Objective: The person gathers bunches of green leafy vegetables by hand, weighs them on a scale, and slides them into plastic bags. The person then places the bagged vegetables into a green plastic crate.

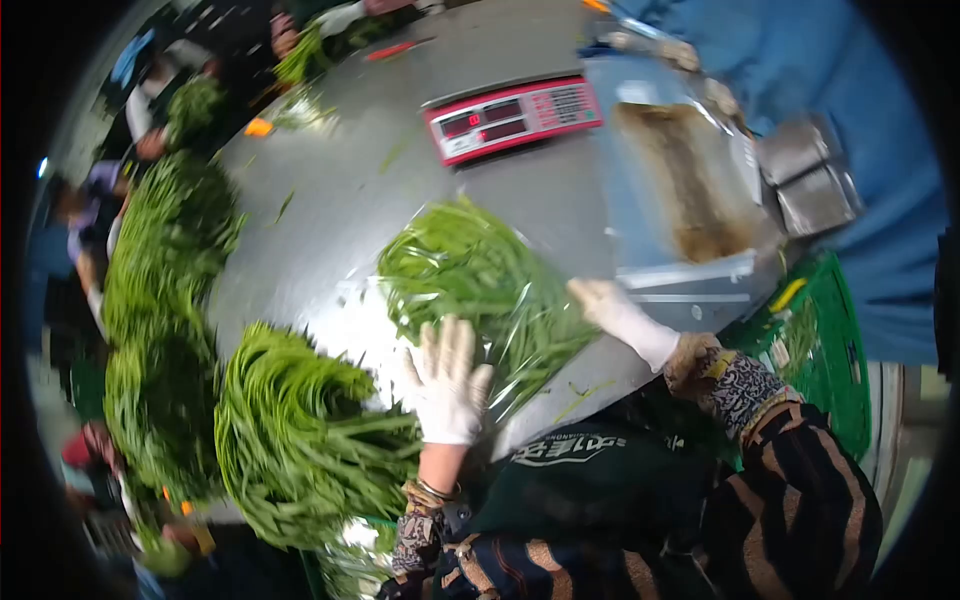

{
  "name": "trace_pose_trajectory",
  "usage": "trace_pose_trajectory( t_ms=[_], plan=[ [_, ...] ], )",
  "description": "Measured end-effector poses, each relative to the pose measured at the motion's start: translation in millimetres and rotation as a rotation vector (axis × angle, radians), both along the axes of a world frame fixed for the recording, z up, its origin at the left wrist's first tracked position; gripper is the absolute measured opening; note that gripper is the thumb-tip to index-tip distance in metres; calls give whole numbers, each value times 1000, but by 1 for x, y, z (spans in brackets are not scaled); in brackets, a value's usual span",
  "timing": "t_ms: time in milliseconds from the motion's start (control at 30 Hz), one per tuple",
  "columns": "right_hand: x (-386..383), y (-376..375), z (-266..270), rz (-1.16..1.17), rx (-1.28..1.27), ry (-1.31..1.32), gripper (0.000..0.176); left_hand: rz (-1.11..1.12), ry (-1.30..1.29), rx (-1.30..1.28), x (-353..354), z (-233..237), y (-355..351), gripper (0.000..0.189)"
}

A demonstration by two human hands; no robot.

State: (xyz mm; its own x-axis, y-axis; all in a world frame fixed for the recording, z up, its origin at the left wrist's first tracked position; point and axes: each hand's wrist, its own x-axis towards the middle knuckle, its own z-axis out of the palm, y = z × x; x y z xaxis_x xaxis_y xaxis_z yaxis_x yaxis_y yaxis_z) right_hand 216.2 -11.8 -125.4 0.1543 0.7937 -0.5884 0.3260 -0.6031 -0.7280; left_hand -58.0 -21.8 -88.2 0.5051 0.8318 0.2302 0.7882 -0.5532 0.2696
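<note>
A clear plastic bag of leafy greens [470, 265] lies on the steel table in front of me. My left hand [447, 385], in a white glove, has its fingers spread flat at the bag's near left side. My right hand [615, 318], also gloved, is closed on the bag's right edge, its fingertips slightly blurred. To the left of my left hand, a large heap of loose long-stemmed greens [300, 430] rests at the table's near edge.
A red digital scale [515, 118] stands beyond the bag. At right are a stack of plastic bags [690, 180] and a green crate [825, 350]. More greens [165, 320] line the left side, where several people work. The steel table [290, 220] has scattered leaf scraps.
</note>
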Motion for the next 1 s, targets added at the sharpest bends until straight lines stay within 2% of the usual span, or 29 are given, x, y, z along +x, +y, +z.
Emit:
trace_pose_trajectory(
  t_ms=[33, 67, 100, 133, 167, 200, 233, 267, 300, 400, 467, 500, 533, 633, 667, 767, 800, 833, 867, 900, 967, 1000],
  plan=[
    [-2, 4, 16, 16, -226, 146, 37, 33, -45, -248, 0, -19, 21, 48],
    [-14, -1, 35, 8, -174, 487, 50, -33, -202, -359, -7, -28, 31, 49],
    [-23, 1, 83, -51, -240, 682, 55, -101, -270, -393, -25, -51, 41, 52],
    [-9, -19, 59, 384, 541, 643, 69, -124, -335, -425, -29, -56, 48, 51],
    [-16, -5, 75, 442, 866, 451, 79, -113, -354, -443, -21, -53, 54, 49],
    [-25, 4, 86, 371, 1006, 455, 82, -100, -374, -447, -12, -49, 59, 48],
    [-35, 5, 92, 161, 1130, 552, 64, -97, -386, -437, 5, -45, 62, 47],
    [-38, 21, 110, 42, 716, 1275, 48, -92, -400, -420, 26, -35, 60, 45],
    [-33, 26, 131, -61, 198, 1958, 35, -108, -404, -412, 48, -27, 56, 44],
    [11, -21, 192, -58, 574, 1987, 24, -220, -464, -399, 122, 9, 37, 40],
    [54, -70, 220, -263, 688, 1838, 28, -338, -501, -414, 177, 31, 16, 38],
    [69, -80, 209, -293, 830, 1839, 25, -405, -514, -430, 205, 40, 3, 36],
    [95, -105, 203, -61, 913, 1924, 31, -472, -528, -449, 234, 48, -10, 35],
    [155, -209, 230, -704, 1006, 1611, 21, -640, -548, -537, 320, 61, -55, 32],
    [183, -236, 224, -707, 1164, 1562, 9, -677, -544, -579, 348, 62, -71, 31],
    [255, -316, 207, -633, 1546, 1771, 22, -699, -476, -755, 430, 56, -131, 29],
    [279, -344, 187, -748, 1599, 1671, 17, -625, -468, -878, 453, 55, -154, 29],
    [299, -369, 166, -891, 1696, 1506, 13, -728, -532, -1133, 480, 11, -164, 29],
    [319, -395, 141, -997, 1689, 1457, 13, -751, -591, -1312, 498, -12, -183, 29],
    [335, -420, 105, -1011, 1716, 1424, 14, -719, -342, -1383, 515, -34, -191, 32],
    [358, -458, 33, -1044, 1762, 1368, 17, -683, -144, -1517, 545, -108, -210, 39],
    [364, -468, 8, -1286, 1719, 1243, 21, -714, -59, -1445, 556, -140, -214, 42]
  ],
)
